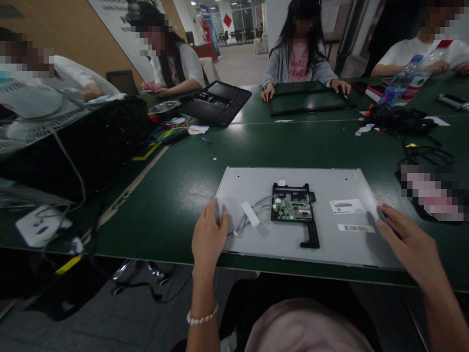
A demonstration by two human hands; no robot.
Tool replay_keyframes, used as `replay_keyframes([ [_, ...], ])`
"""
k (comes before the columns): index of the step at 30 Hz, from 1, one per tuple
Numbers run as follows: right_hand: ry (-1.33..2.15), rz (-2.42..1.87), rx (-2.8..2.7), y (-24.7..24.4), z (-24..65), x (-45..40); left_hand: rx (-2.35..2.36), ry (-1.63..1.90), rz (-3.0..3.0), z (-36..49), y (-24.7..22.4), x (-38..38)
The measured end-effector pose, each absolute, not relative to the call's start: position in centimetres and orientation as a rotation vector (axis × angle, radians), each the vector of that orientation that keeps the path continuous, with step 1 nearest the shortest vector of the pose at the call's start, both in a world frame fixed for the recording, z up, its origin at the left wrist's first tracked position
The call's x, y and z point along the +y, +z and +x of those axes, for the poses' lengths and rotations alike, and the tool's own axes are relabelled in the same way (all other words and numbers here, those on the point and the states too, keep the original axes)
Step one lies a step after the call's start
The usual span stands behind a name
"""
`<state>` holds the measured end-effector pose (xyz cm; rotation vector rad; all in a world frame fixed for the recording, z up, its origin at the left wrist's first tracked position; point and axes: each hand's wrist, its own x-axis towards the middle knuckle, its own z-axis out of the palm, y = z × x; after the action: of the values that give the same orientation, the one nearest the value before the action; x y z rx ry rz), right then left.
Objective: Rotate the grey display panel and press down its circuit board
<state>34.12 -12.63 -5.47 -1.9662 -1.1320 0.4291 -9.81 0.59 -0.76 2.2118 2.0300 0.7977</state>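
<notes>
A flat grey display panel (340, 183) lies back side up at the table's front edge. Near its middle, a black plastic bracket (315, 237) surrounds a green circuit board (293, 209). Thin grey cables run left from the board, and a strip of white tape (250, 214) crosses them. Two white labels (346, 206) are stuck on the right part. My left hand (208, 234) is closed around the panel's left edge, thumb on top. Around the right edge my right hand (410, 239) is closed too; its fingertips are partly hidden.
Across the table, a person's hands rest on a thin black frame (311, 111). A black plastic cover (216, 102) lies left of it. Bottles (399, 80), a black cable (427, 154) and a pink-and-black item (432, 193) are on the right. A fan (29, 102) stands left.
</notes>
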Motion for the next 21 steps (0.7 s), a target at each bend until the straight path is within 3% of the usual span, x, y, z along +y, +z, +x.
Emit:
replay_keyframes([
  [21, 0.438, -1.958, -1.148, -4.55, 33.52, -13.10, 1.998, 0.832, 2.243, -9.92, -0.34, -0.27],
])
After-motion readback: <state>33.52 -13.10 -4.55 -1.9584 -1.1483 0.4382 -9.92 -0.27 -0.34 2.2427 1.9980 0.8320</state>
